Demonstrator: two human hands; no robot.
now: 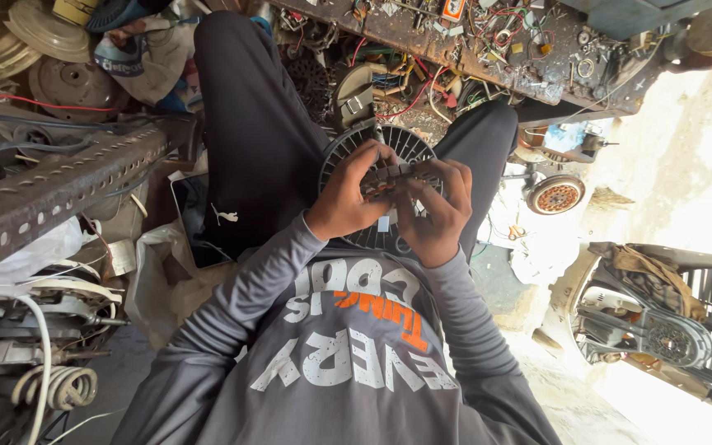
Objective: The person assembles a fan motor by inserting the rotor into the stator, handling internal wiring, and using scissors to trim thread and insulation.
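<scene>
I sit with my dark-trousered legs stretched ahead and a round black slatted fan housing point(348, 144) resting on my lap. Both hands meet just above it. My left hand point(346, 196) and my right hand point(437, 216) together grip a small grey metal motor core point(385, 175) with slotted segments, fingers curled over its top and sides. Most of the core is hidden by my fingers. My grey long sleeves run down to the lower edge of the view.
A rusty perforated angle bar point(51, 185) crosses the left side. A cluttered bench point(488, 41) of wires and parts lies ahead. A motor with copper windings point(555, 196) sits on the right, a fan guard point(669, 338) lower right, coiled white cable point(55, 386) lower left.
</scene>
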